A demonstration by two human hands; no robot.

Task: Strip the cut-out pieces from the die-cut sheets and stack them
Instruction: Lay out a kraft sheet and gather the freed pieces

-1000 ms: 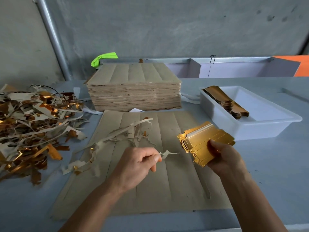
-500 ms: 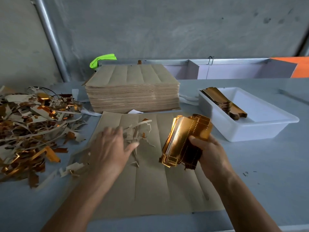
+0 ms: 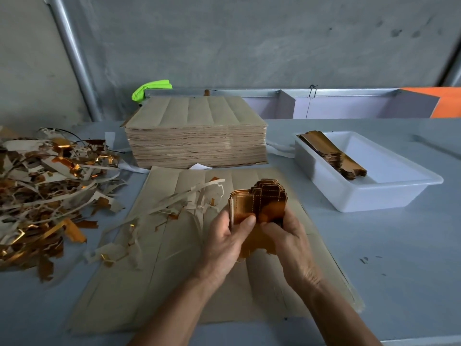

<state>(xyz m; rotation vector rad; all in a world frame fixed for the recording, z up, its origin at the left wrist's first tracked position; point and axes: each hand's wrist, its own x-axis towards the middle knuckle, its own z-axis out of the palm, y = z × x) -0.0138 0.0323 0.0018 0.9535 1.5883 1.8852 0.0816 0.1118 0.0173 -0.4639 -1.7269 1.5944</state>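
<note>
While left hand (image 3: 225, 242) grips gold cut-outs (image 3: 258, 204), right hand (image 3: 290, 239) grips too.

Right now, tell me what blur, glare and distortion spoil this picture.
Head view: the gold cut-outs are motion-blurred in both hands; glare glints off foil in the scrap pile; wide-angle distortion bends the wall pipe; the lighting is dim and flat, with soft shadows.

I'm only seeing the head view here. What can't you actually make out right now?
- Lower part of the gold die-cut pieces bundle: covered by the left hand and right hand.
- Piece count in the bundle: edges too fine, slightly blurred.
- Tangled gold and white scrap strip pile: cut off by the left edge.
- White plastic tray's near inner floor: hidden by its front wall.
</note>
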